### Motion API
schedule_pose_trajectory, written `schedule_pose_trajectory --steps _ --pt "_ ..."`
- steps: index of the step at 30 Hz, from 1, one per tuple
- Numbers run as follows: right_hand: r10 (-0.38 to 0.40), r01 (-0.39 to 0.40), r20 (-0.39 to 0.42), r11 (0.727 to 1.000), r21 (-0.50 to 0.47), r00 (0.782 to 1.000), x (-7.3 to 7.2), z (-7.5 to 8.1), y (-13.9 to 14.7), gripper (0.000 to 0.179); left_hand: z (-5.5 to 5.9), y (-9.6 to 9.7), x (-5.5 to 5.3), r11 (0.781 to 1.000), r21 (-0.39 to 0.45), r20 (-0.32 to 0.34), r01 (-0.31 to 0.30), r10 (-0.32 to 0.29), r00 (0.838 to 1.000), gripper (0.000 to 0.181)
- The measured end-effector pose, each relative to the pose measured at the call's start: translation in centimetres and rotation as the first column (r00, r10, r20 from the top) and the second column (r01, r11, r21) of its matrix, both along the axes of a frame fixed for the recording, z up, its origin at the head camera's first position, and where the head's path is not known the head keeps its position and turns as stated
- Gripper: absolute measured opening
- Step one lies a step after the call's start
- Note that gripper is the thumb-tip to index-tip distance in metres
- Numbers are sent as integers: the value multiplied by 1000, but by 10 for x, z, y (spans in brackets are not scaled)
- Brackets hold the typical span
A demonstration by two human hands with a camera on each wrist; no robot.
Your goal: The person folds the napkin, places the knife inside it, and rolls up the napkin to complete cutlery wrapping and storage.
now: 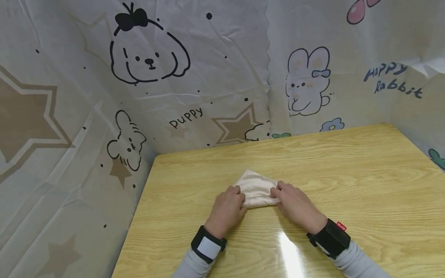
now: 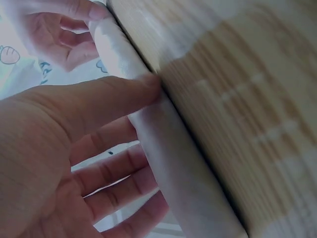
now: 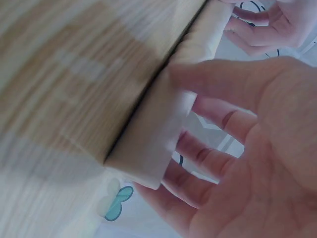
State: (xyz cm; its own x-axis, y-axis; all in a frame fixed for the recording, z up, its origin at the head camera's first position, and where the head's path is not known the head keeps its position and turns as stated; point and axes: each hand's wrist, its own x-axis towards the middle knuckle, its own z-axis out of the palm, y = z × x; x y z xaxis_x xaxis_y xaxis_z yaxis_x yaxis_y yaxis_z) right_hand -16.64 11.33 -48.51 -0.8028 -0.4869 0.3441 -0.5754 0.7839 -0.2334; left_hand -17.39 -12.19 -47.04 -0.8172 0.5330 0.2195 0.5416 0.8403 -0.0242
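A cream-coloured cloth (image 1: 258,189), folded with one pointed corner at the back, lies on the wooden table. Its near edge looks thick and rolled in both wrist views. My left hand (image 1: 226,208) grips the left end, and in the left wrist view its thumb presses the rolled cloth (image 2: 173,163) with the fingers behind it. At the other end my right hand (image 1: 297,204) pinches the cloth (image 3: 148,129) between thumb and fingers. Parts of the fingertips are hidden behind the cloth.
The wooden table (image 1: 347,173) extends around the cloth on every side. Behind and to the left hangs a pale curtain (image 1: 222,77) printed with cartoon animals and stars. Bright light reflects off the near tabletop.
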Motion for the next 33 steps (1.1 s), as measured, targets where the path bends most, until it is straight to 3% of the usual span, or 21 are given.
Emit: schedule_pose_trajectory --steps 5,9,17,22,27,30,33 --pt "10 -10 -9 1000 -6 1000 2 1 1 22 0 1 0 999 -10 -16 32 -32 999 11" --pt "16 -15 43 1000 -24 999 4 2 1 20 0 1 1 999 -12 -18 48 -48 999 4" --pt "46 -42 117 999 -32 992 2 4 1 13 3 1 6 999 -18 13 39 -39 999 8" --pt "47 -46 148 999 -10 988 2 6 1 11 4 -1 6 997 -42 34 67 -66 997 13" --pt "15 -22 181 999 37 983 3 10 1 14 8 -4 5 997 13 91 81 -82 993 9" --pt "8 -15 180 999 38 984 1 10 1 17 9 -4 5 997 31 107 70 -73 992 8" --pt "8 -14 148 999 41 989 0 8 0 21 8 -4 4 997 -9 94 70 -69 993 11"
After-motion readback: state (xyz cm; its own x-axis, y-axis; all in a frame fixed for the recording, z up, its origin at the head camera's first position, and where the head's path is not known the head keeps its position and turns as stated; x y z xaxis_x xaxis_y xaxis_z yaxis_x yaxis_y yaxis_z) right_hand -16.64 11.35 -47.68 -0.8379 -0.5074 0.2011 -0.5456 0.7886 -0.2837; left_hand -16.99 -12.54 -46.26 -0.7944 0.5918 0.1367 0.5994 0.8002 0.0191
